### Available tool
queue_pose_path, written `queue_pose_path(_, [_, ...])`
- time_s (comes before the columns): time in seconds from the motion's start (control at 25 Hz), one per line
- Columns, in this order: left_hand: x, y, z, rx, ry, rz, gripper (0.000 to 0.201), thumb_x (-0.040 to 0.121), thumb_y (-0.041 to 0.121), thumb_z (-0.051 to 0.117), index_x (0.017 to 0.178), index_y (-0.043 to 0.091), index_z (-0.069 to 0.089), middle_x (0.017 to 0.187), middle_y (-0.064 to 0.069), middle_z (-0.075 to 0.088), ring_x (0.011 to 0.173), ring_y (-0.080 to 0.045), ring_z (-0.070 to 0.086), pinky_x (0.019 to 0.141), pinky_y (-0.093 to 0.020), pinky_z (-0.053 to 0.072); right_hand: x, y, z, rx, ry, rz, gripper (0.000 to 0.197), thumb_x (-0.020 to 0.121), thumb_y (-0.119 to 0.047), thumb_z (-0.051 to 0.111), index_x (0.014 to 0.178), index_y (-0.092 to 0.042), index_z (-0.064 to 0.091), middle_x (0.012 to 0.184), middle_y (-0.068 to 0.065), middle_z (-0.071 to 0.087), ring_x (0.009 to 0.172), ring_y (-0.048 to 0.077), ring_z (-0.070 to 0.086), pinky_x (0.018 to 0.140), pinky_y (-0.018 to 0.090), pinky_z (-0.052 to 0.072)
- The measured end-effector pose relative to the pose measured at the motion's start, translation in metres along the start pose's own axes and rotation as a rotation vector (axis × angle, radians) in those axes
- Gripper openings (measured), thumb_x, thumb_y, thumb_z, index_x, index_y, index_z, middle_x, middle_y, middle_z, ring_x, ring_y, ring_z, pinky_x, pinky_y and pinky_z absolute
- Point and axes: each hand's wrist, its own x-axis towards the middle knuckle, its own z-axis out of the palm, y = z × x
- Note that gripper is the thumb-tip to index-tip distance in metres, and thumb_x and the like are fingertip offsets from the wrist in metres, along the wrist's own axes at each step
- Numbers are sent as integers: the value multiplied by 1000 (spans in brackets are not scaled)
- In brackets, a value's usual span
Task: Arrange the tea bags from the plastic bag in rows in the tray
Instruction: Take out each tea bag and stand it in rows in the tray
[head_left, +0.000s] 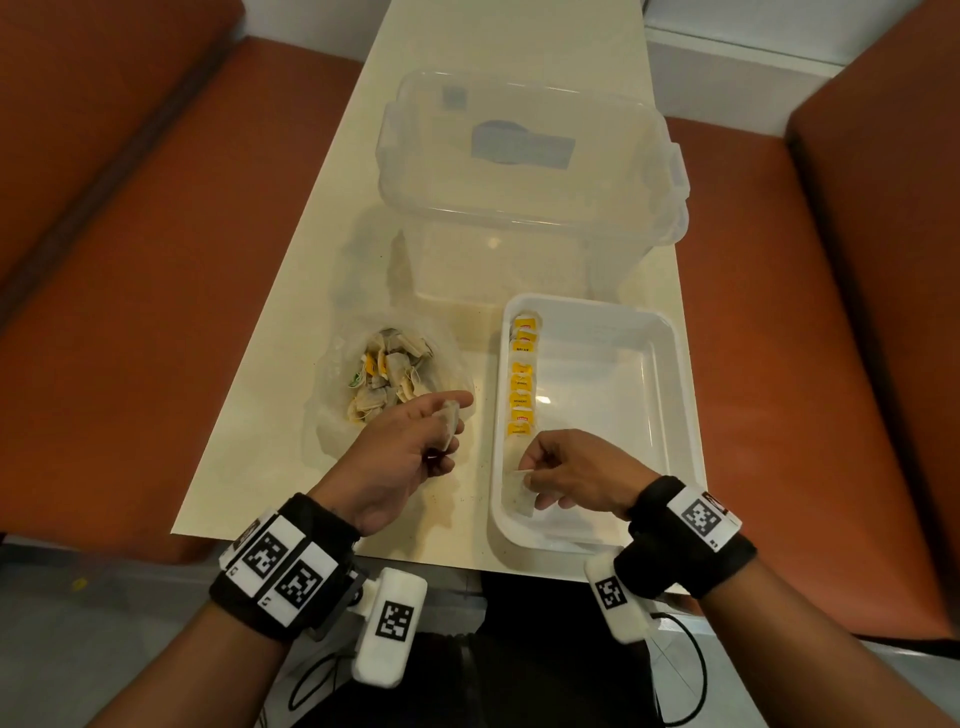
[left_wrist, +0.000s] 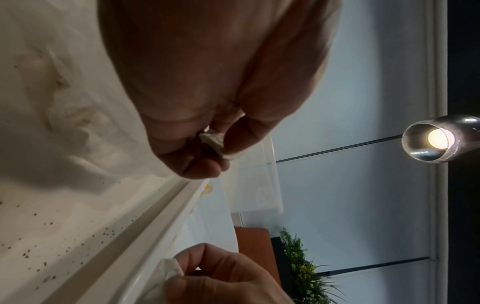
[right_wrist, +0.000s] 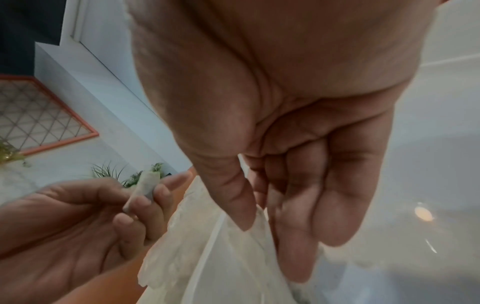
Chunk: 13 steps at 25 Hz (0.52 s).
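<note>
Head view alone lays out the whole cream table (head_left: 291, 322): the crinkled plastic bag (head_left: 332, 415) of loose tea bags (head_left: 392, 374) sits left of the white tray (head_left: 670, 395), with a clear lidded storage box (head_left: 524, 171) behind both. Along the tray's left wall runs a single row of tea bags (head_left: 522, 379), yellow tags up, its long axis going from the far end toward the person. The left hand (head_left: 410, 447) pinches a tea bag (head_left: 449, 423) just beside the plastic bag, above the table; the left wrist view adds that thumb and fingers close on its crumpled top edge (left_wrist: 214, 142) and that dark specks dot the tabletop. The right hand (head_left: 571, 475) grips another tea bag (head_left: 519, 491) at the near end of the row, hanging lengthwise toward the tray's near left corner. The right wrist view is blurred, so that bag's lower part and whether it touches the tray floor cannot be made out.
</note>
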Motion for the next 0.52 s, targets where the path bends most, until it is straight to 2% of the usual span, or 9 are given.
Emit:
queue_pose_path(0.12, [-1,1,0,45,-10,1,36,93,-4,53,119,16,68,94,-4,65,74,-10,56,63,-22,47,9,2,5,-1,50,40,5,94,-18,61,97,-16,63,99,4,75,84,15,75,78,32,57])
queue_pose_path(0.24, [-1,2,-2,17,5,6,33,90,-5,57,116,14,66,93,-4,72,74,-11,61,64,-24,48,14,3,6,58,111,93,6,94,-21,63,98,-17,63,95,3,75,81,15,75,74,30,57])
queue_pose_path(0.4, [-2,3,-4,-11,13,26,25,89,-4,62,109,11,64,95,-7,73,71,-10,63,64,-23,49,15,4,5,136,160,151,12,92,-21,65,101,-16,61,90,5,75,74,14,72,68,30,57])
queue_pose_path(0.52, [-1,4,-4,-5,12,27,22,90,-2,63,107,11,64,97,-9,72,72,-10,63,63,-22,50,14,5,4,182,174,182,17,89,-18,67,104,-14,60,90,9,75,73,15,68,73,32,59])
